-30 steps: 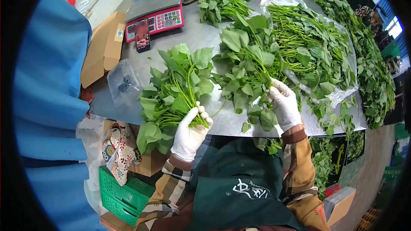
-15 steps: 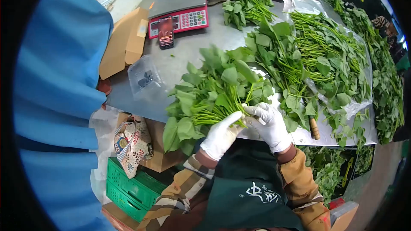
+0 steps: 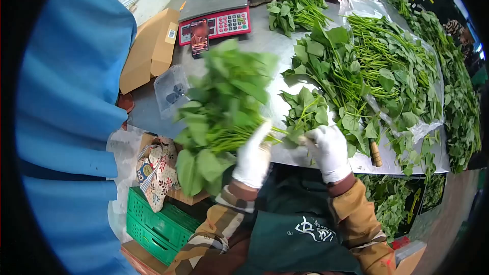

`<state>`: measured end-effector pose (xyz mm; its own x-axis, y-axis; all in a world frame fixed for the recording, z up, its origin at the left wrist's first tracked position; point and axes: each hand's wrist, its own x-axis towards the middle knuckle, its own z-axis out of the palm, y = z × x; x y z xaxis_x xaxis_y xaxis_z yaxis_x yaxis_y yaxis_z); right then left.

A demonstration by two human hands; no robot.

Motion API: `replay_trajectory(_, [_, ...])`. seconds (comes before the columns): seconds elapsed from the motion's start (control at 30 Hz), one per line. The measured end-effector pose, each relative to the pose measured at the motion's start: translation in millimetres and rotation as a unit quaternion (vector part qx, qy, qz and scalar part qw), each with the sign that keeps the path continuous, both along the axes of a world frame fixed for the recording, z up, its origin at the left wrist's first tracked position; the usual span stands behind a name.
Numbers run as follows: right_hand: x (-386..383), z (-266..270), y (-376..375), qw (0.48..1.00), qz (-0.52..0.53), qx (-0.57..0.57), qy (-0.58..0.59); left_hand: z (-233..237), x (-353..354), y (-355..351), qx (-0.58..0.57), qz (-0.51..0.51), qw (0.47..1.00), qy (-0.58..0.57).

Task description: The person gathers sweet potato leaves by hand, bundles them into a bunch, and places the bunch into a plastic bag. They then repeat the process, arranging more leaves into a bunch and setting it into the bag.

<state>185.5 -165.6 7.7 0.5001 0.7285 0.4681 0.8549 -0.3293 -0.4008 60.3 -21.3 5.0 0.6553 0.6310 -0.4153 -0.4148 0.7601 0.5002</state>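
My left hand (image 3: 253,158), in a white glove, is closed around the stems of a big bunch of leafy greens (image 3: 224,97). The bunch leans left over the table's front edge, its upper leaves blurred by motion. My right hand (image 3: 328,153), also gloved, is to the right with its fingers curled together. A small cluster of leafy greens (image 3: 307,108) lies right at its fingertips; whatever is between the fingers is hidden.
A red scale (image 3: 214,15) with a phone (image 3: 199,38) leaning on it stands at the back left. A clear plastic box (image 3: 171,90) sits nearer. Heaped greens (image 3: 392,66) cover the right side, with a wooden handle (image 3: 375,154) at the front edge. Green crates (image 3: 158,229) stand below.
My hands have parted. The left has swung the bunch left and turned it; the right has come off its stems and moved slightly right and down. The small cluster now shows separately.
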Motion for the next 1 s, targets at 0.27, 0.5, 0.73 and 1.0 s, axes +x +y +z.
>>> replay_trajectory(0.27, [56.7, -3.2, -68.9, 0.95, -0.283, -0.032, -0.127, -8.1, -28.9, 59.9, -0.07, 0.112, 0.987, -0.094])
replay_trajectory(0.5, [55.7, -23.3, -59.0, 0.981, -0.182, 0.071, 0.002, -22.6, -24.7, 23.9, -0.114, -0.008, 0.992, -0.051])
replay_trajectory(0.73, [56.3, -29.8, -73.5, 0.95, -0.267, -0.027, 0.159, -18.3, -21.8, 16.2, -0.102, -0.006, 0.995, -0.02])
replay_trajectory(1.0, [58.2, 20.3, -58.9, 0.785, -0.165, 0.411, 0.433, -12.4, -22.8, 9.7, -0.067, -0.033, 0.997, -0.015])
